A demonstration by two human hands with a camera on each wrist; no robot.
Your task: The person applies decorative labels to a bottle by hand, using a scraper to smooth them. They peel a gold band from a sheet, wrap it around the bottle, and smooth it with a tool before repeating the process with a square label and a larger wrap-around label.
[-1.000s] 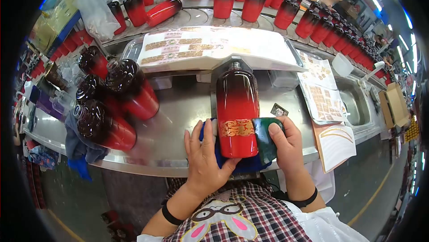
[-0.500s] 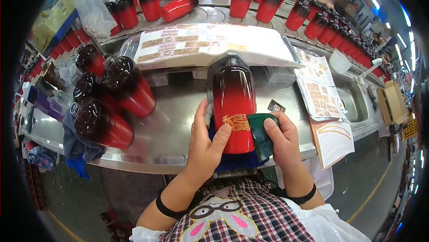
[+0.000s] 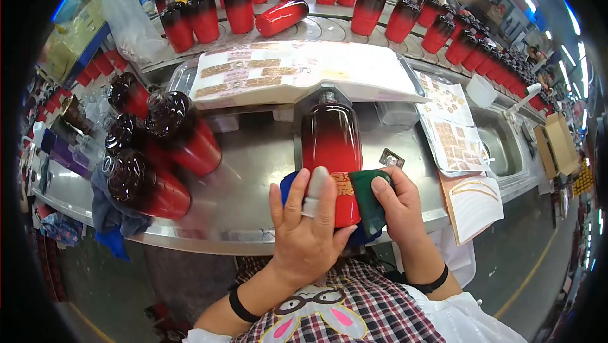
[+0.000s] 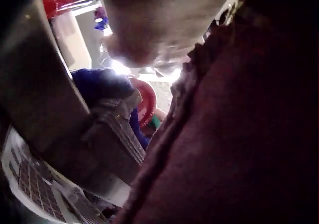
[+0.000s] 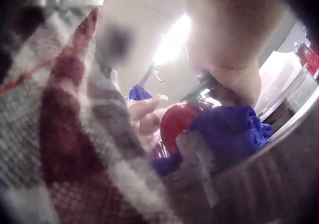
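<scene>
A bottle point(image 3: 330, 140), black at the top and red below, lies in front of the person with its neck pointing away and a gold patterned band point(image 3: 342, 184) near its base. The left hand point(image 3: 308, 235) rests on the bottle's left side with its fingers extended, a pale cover on one finger, hiding part of the band. On the other side, the right hand point(image 3: 402, 207) pinches a dark green piece point(image 3: 369, 199) against the bottle. Blue cloth point(image 3: 289, 186) shows under the bottle; the right wrist view shows the cloth point(image 5: 224, 129) beside the red base point(image 5: 177, 124).
Several bottles point(image 3: 168, 197) stand at the left by a grey cloth point(image 3: 114, 200). A white tray point(image 3: 354, 71) with gold-patterned sheets lies beyond the bottle. More bottles point(image 3: 367, 12) line the curved conveyor point(image 3: 323, 28), one on its side. Right are sheets point(image 3: 457, 143) and a sink point(image 3: 503, 147).
The left hand's thumb has come off the band and its fingers now lie over the bottle's left side. On the conveyor, the bottles have shifted left to right near the fallen one.
</scene>
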